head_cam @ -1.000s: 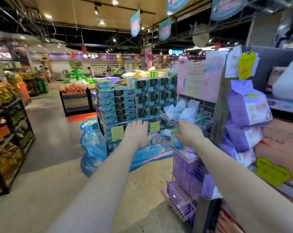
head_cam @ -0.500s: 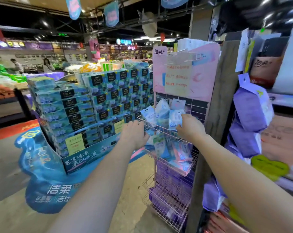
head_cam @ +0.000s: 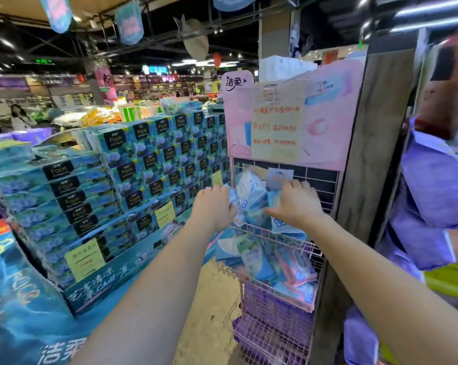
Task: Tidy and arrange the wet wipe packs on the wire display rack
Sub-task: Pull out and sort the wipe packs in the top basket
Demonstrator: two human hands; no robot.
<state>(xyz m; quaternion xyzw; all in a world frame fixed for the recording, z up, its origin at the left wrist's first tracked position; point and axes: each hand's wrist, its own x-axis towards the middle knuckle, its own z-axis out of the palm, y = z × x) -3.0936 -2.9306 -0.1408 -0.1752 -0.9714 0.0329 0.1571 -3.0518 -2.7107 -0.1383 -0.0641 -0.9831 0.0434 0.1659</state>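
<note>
Left grip [head_cam: 213,206] is up at the top basket of the wire display rack [head_cam: 305,242]. It is seen from the back, knuckles bent, fingertips against the leftmost of the wet wipe packs [head_cam: 251,191]. Cannot tell if it pinches that pack or only touches it.

Right grip [head_cam: 293,204] is wide: fingers spread, thumb stuck out toward the left grip, palm laid over the right-hand packs in the same basket. It is not closed round any of them.

The white-and-blue packs stand bunched and leaning between the two grips. One pack sits just under the right grip, its lower edge over the basket's front wire.

Below both grips, the second basket holds more packs [head_cam: 270,259], blue, green and pink, lying tilted and untidy. Further below them are baskets of purple packs [head_cam: 275,306].

Above the grips is a pink header card [head_cam: 328,114] with a yellowish handwritten note [head_cam: 276,130] over it; the writing is blurred. Left of the left grip is a big stack of blue tissue boxes [head_cam: 149,164] with yellow price tags. Right of the right grip stands a wooden post [head_cam: 375,154], and past it hang purple bags [head_cam: 433,193].
</note>
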